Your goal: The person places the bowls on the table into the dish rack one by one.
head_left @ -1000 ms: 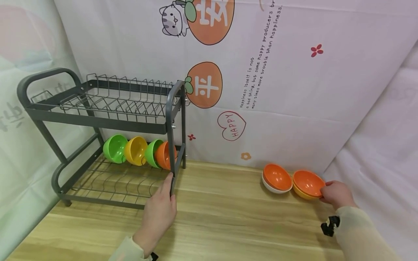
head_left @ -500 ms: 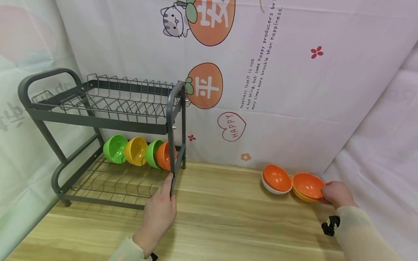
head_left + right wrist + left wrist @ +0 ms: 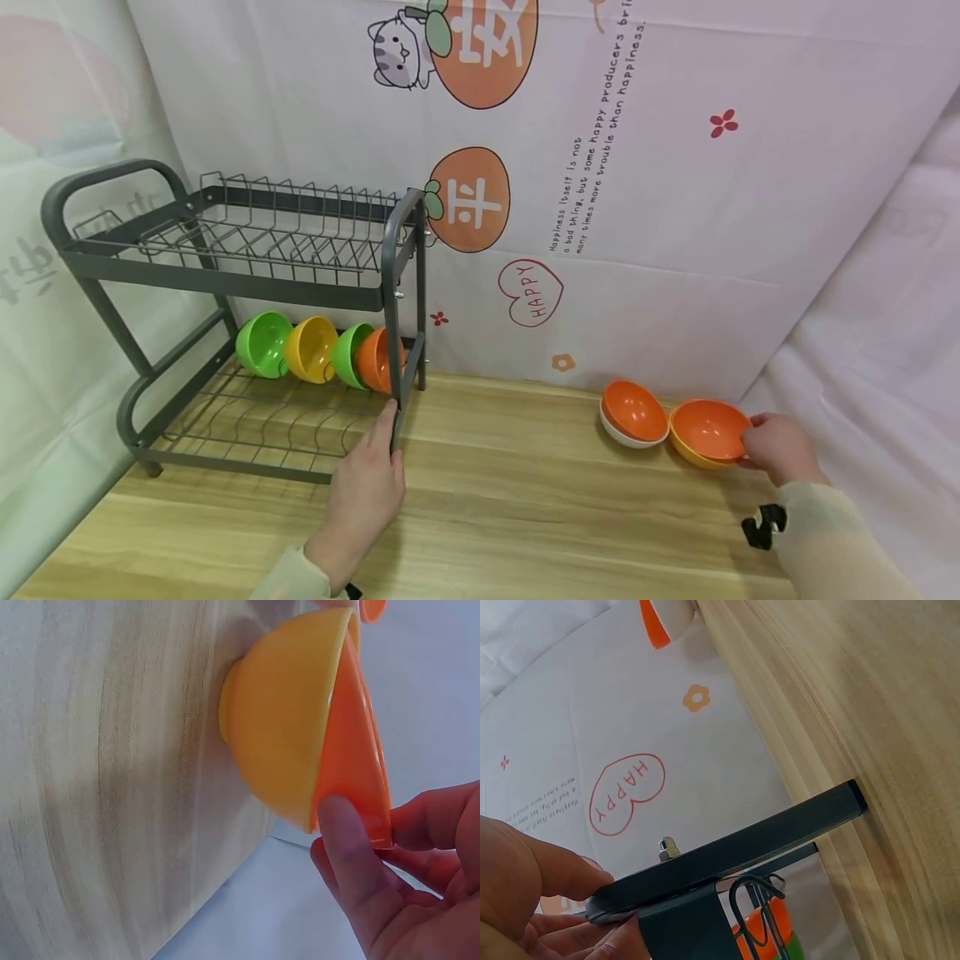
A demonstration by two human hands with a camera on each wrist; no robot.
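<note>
My right hand (image 3: 783,448) pinches the rim of an orange bowl (image 3: 711,429) between thumb and fingers. That bowl sits tilted inside a yellow bowl (image 3: 281,712), its gripped side raised above the yellow rim in the right wrist view. Just left of this pair, another orange bowl (image 3: 636,410) is nested in a white bowl (image 3: 628,438). My left hand (image 3: 366,483) holds the near right post of a dark grey two-tier dish rack (image 3: 225,283); the left wrist view shows thumb and fingers (image 3: 577,879) around its frame.
On the rack's lower tier, a green bowl (image 3: 262,346), a yellow bowl (image 3: 309,348), another green bowl (image 3: 347,357) and an orange bowl (image 3: 377,360) stand on edge in a row. A printed cloth (image 3: 637,208) hangs behind the wooden table (image 3: 540,500).
The orange bowl in my right hand has tilted, its right side rising out of the yellow bowl. My left hand stays at the rack post.
</note>
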